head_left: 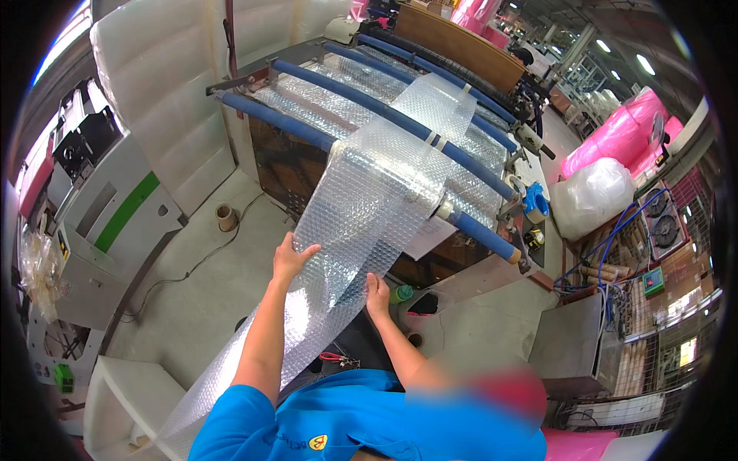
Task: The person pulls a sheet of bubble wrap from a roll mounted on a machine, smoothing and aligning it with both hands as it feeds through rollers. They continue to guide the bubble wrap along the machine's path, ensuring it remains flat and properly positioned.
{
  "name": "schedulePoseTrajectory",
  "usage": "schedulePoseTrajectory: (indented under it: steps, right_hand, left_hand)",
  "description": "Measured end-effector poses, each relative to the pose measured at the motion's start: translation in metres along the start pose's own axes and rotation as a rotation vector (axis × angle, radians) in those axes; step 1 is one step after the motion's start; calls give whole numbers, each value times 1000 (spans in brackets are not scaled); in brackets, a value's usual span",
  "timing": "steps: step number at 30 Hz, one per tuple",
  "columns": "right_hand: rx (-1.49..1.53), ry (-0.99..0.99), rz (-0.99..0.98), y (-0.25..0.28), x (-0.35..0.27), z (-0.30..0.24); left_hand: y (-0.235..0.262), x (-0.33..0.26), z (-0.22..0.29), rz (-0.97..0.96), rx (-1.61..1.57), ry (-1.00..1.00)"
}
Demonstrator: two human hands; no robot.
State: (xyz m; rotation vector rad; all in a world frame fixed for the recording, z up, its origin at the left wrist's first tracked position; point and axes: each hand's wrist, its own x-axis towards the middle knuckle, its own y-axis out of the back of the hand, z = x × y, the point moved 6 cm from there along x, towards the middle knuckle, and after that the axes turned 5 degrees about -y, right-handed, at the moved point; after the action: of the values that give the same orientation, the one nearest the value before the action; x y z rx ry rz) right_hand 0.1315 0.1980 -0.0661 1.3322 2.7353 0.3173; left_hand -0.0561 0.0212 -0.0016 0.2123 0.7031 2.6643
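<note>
A long strip of clear bubble wrap point(361, 188) runs from the machine over its blue front roller point(480, 237) and slopes down past my left side. My left hand point(290, 259) grips the strip's left edge, thumb lying on top and the other fingers partly hidden. On the opposite edge, a little nearer to me, my right hand point(376, 295) pinches the film with its thumb up; its other fingers are mostly hidden beneath. Between the hands the film is slightly creased and shiny.
Several blue rollers cross the machine's film-covered top. A cardboard core point(226, 217) stands on the floor at left, beside a cable. A grey cabinet point(115, 230) with a green stripe stands farther left. Pink rolls point(615, 138) and a blue tape dispenser point(536, 202) are at right.
</note>
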Motion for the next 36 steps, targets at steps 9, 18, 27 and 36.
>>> schedulePoseTrajectory:
  steps: [9, 18, 27, 36]
  right_hand:
    - [-80, -34, -21, 3, -13, -17]
    - [57, 90, -1, 18, 31, -49]
    - [171, 17, 107, 42, 90, -126]
    - [130, 25, 58, 21, 47, -91]
  left_hand:
    - [-5, -3, -13, -10, 32, -5]
    - [-9, 36, 42, 9, -64, -103]
    - [3, 85, 127, 78, 27, -102]
    - [2, 34, 56, -11, 101, 95]
